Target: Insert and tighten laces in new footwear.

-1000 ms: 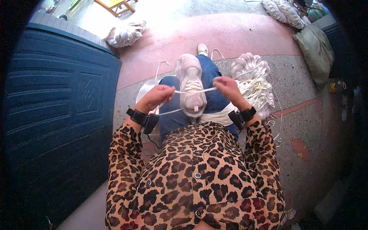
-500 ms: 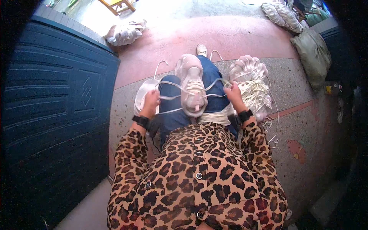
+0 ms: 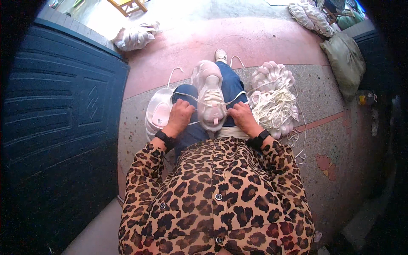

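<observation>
A white and pale pink sneaker (image 3: 207, 76) rests on my lap between my thighs, heel toward me. White shoelace (image 3: 233, 100) runs from its eyelets out to both sides. On the shoe's left, my left hand (image 3: 180, 115) is closed on the lace, over my left thigh. My right hand (image 3: 241, 115), beside the heel on the right, also pinches the lace, with the fingertips close to the shoe's collar. The fingers partly hide the lace ends.
At my left lie white shoe pieces with a pink insole (image 3: 161, 114). To the right, a heap of cream laces (image 3: 276, 106) lies against a bundle of pale shoes (image 3: 272, 76). A blue door (image 3: 63, 93) stands left; a sack (image 3: 343, 63) sits far right.
Both hands have come inward toward the shoe from wider apart, and the laces that were stretched out sideways are now shorter between hands and shoe. The pink insole at left is uncovered.
</observation>
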Motion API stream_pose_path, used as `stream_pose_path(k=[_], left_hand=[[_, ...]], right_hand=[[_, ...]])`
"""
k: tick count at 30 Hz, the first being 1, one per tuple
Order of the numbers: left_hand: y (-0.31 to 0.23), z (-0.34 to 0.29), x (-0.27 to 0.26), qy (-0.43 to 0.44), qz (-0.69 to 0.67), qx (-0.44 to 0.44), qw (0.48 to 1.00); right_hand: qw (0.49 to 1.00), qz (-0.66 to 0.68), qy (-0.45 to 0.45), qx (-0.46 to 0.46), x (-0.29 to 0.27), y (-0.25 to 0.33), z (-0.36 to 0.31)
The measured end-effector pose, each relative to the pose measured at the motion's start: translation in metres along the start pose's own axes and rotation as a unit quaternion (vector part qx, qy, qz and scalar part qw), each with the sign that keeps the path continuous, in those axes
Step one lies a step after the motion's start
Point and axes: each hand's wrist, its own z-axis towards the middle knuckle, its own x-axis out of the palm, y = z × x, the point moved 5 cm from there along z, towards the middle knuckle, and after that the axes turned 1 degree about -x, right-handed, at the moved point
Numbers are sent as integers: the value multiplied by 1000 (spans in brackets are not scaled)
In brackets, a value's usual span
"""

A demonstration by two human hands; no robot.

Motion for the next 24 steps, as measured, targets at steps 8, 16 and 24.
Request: stream_pose_path(k=[8,16,24], left_hand=[[1,6,12,52,-221,-205,952],[-6,14,10,8,-143,-183,973],[-17,34,3,83,60,-104,989]], right_hand=[[992,71,-2,107,0,-6,24],[994,-106,-11,-27,-9,20,44],[984,-166,14,-63,-2,30,56]])
